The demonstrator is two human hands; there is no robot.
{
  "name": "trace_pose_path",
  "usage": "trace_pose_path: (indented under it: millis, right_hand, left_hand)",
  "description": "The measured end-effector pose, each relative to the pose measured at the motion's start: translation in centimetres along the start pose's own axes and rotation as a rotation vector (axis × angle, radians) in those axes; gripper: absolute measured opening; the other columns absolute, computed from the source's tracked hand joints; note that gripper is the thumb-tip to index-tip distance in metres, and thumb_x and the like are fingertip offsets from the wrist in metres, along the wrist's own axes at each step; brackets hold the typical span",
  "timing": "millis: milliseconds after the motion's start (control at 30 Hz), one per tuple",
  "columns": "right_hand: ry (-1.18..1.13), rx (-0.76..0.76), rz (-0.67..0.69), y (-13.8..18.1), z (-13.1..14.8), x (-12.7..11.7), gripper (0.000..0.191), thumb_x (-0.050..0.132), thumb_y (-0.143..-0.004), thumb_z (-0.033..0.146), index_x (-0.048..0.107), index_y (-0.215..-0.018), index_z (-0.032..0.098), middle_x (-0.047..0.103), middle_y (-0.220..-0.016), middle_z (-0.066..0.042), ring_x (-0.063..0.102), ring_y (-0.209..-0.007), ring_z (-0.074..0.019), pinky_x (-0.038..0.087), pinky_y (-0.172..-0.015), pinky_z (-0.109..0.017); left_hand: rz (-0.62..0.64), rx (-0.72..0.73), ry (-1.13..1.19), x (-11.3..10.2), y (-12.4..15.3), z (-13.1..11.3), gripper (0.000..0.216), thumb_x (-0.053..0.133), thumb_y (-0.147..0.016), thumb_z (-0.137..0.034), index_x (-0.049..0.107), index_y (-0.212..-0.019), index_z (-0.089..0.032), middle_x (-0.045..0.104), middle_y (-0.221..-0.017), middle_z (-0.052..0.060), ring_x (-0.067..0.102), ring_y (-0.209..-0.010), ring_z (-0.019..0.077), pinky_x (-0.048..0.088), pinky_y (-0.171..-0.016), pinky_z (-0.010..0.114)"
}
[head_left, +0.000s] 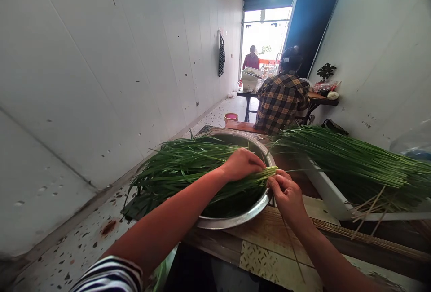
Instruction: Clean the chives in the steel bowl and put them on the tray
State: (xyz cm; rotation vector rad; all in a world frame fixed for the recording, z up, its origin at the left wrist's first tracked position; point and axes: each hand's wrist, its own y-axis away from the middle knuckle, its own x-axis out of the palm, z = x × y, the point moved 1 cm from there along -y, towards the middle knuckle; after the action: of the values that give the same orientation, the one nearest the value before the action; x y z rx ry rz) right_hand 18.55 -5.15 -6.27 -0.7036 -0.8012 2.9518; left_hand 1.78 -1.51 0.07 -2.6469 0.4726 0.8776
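A large steel basin [232, 223] holds long green garlic chives [188, 159], their leaves spilling over its left rim. My left hand [240, 165] lies over the chives, its fingers closed around the pale stem ends of a small bunch at the basin's right rim. Right beside those cut ends, my right hand [286, 193] is closed in a pinch on a thin bamboo skewer [295, 249], which slants down below the palm. The skewer's tip is hidden by the fingers and stems, so I cannot tell whether it pierces them.
At right, a white tray [328, 188] bears a thick pile of chives [353, 157], with loose skewers [375, 213] at its front. Ahead, a person in a plaid shirt [281, 99] sits at a table [247, 95]. Another person [251, 60] is by the doorway. A white wall [134, 58] runs along the left.
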Motion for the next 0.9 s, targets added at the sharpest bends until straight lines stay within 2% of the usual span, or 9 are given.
trace_pose_path:
  millis: [67, 167, 233, 400, 567, 667, 800, 900]
  right_hand:
    - [0.0, -0.001, -0.008, 0.0, -0.3, 0.1, 0.032, 0.049, -0.086, 0.034, 0.058, -0.058, 0.02, 0.062, -0.088, -0.008, 0.055, -0.088, -0.0232, 0.042, -0.078, -0.035]
    - [0.023, -0.011, -0.027, 0.2, -0.6, 0.2, 0.031, 0.051, -0.085, 0.035, 0.06, -0.06, 0.02, 0.062, -0.088, -0.008, 0.055, -0.092, -0.0238, 0.041, -0.08, -0.035]
    - [0.032, -0.021, -0.033, 0.2, -0.5, 0.2, 0.031, 0.051, -0.086, 0.035, 0.06, -0.059, 0.02, 0.062, -0.089, -0.008, 0.054, -0.094, -0.024, 0.041, -0.081, -0.035]
    - [0.03, -0.052, -0.015, 0.2, -0.2, 0.2, 0.033, 0.049, -0.086, 0.034, 0.057, -0.057, 0.02, 0.062, -0.086, -0.008, 0.053, -0.089, -0.0228, 0.041, -0.08, -0.035]
    - [0.048, -0.063, -0.013, 0.2, -0.5, 0.1, 0.032, 0.05, -0.086, 0.034, 0.059, -0.059, 0.02, 0.061, -0.086, -0.008, 0.053, -0.091, -0.0236, 0.04, -0.081, -0.037]
    - [0.051, -0.066, -0.016, 0.3, -0.6, 0.1, 0.031, 0.05, -0.086, 0.033, 0.06, -0.06, 0.02, 0.061, -0.085, -0.007, 0.053, -0.09, -0.0232, 0.04, -0.081, -0.037]
    - [0.034, -0.046, -0.004, 0.3, -0.5, 0.1, 0.031, 0.05, -0.086, 0.034, 0.06, -0.06, 0.02, 0.061, -0.09, -0.009, 0.053, -0.092, -0.0239, 0.04, -0.081, -0.036]
    - [0.032, -0.041, 0.015, 0.3, -0.4, 0.1, 0.032, 0.049, -0.086, 0.034, 0.06, -0.06, 0.02, 0.061, -0.092, -0.009, 0.052, -0.093, -0.0242, 0.04, -0.082, -0.037]
  left_hand:
    - [-0.003, -0.001, -0.042, -0.9, 0.1, -0.3, 0.017, 0.062, -0.073, -0.019, 0.076, -0.081, -0.017, 0.074, -0.082, 0.001, 0.065, -0.078, 0.0141, 0.049, -0.075, 0.021]
    - [-0.255, -0.114, -0.234, -2.5, 0.0, 0.2, 0.021, 0.057, -0.078, -0.02, 0.076, -0.087, -0.018, 0.074, -0.088, 0.003, 0.065, -0.082, 0.0165, 0.049, -0.079, 0.024]
    - [-0.308, -0.213, -0.414, -3.0, -0.2, 0.9, 0.022, 0.055, -0.077, -0.018, 0.075, -0.087, -0.017, 0.073, -0.091, 0.006, 0.064, -0.084, 0.0191, 0.048, -0.08, 0.027]
    - [-0.041, -0.348, -0.733, -3.2, -0.1, 1.7, 0.022, 0.056, -0.072, -0.013, 0.076, -0.081, -0.018, 0.072, -0.093, 0.01, 0.064, -0.09, 0.0239, 0.045, -0.083, 0.031]
    - [0.079, -0.324, -0.797, -3.1, 0.3, 1.8, 0.021, 0.064, -0.069, -0.018, 0.076, -0.086, -0.021, 0.072, -0.094, 0.011, 0.063, -0.094, 0.0267, 0.044, -0.082, 0.032]
    - [0.088, -0.314, -0.768, -3.2, 0.2, 2.2, 0.019, 0.065, -0.068, -0.019, 0.076, -0.083, -0.02, 0.072, -0.089, 0.01, 0.063, -0.088, 0.0245, 0.044, -0.079, 0.03]
    - [0.055, -0.297, -0.636, -3.7, 0.0, 3.1, 0.014, 0.065, -0.067, -0.021, 0.075, -0.076, -0.018, 0.071, -0.078, 0.007, 0.062, -0.074, 0.0189, 0.044, -0.068, 0.026]
    - [-0.049, -0.205, -0.471, -3.5, -0.4, 3.7, 0.016, 0.063, -0.07, -0.024, 0.073, -0.079, -0.016, 0.07, -0.075, 0.005, 0.06, -0.068, 0.0156, 0.043, -0.062, 0.024]
